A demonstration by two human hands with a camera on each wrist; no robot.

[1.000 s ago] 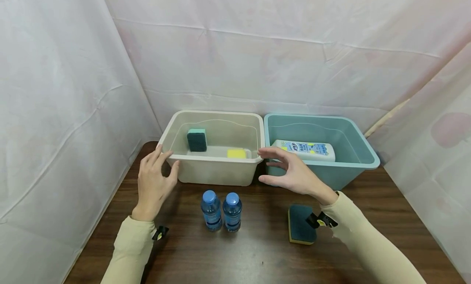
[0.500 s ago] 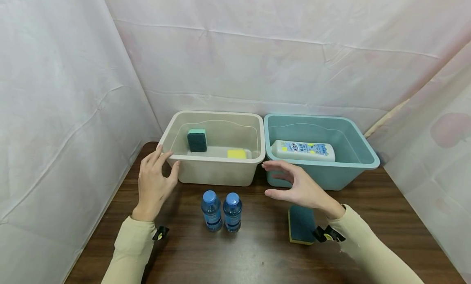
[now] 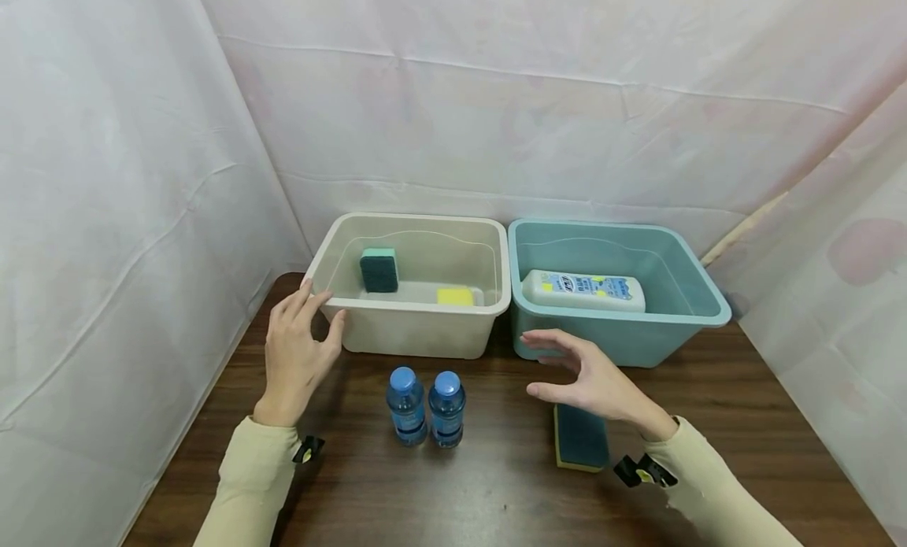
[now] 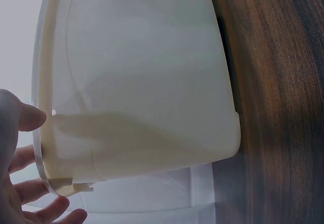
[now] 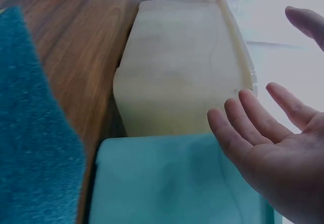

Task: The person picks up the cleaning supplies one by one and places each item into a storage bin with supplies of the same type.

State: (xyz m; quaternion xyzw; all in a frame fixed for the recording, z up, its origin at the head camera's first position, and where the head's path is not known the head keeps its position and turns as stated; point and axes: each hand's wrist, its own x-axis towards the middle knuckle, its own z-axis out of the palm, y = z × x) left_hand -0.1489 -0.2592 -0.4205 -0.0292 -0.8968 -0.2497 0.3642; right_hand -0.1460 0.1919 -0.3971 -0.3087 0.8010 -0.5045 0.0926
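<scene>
At the front left corner of the beige bin (image 3: 418, 330), my left hand (image 3: 298, 358) rests with spread, relaxed fingers on the rim; its thumb (image 4: 33, 117) lies by the rim in the left wrist view. My right hand (image 3: 584, 374) hovers before the teal bin (image 3: 638, 338), thumb and fingers apart, holding nothing. Just below it, a dark green and yellow sponge (image 3: 581, 445) lies on the table, its far end partly covered by the hand. Inside the beige bin are an upright green sponge (image 3: 379, 271) and a yellow sponge (image 3: 456, 297).
Two small blue-capped water bottles (image 3: 407, 409) stand side by side before the beige bin. A white labelled bottle (image 3: 584, 290) lies on its side in the teal bin. Pale curtains (image 3: 496, 122) hang behind and beside the wooden table (image 3: 460, 508).
My right hand has drawn back from the gap between the bins, towards me and slightly right, nearer the sponge on the table. The left hand stays at the beige bin's corner.
</scene>
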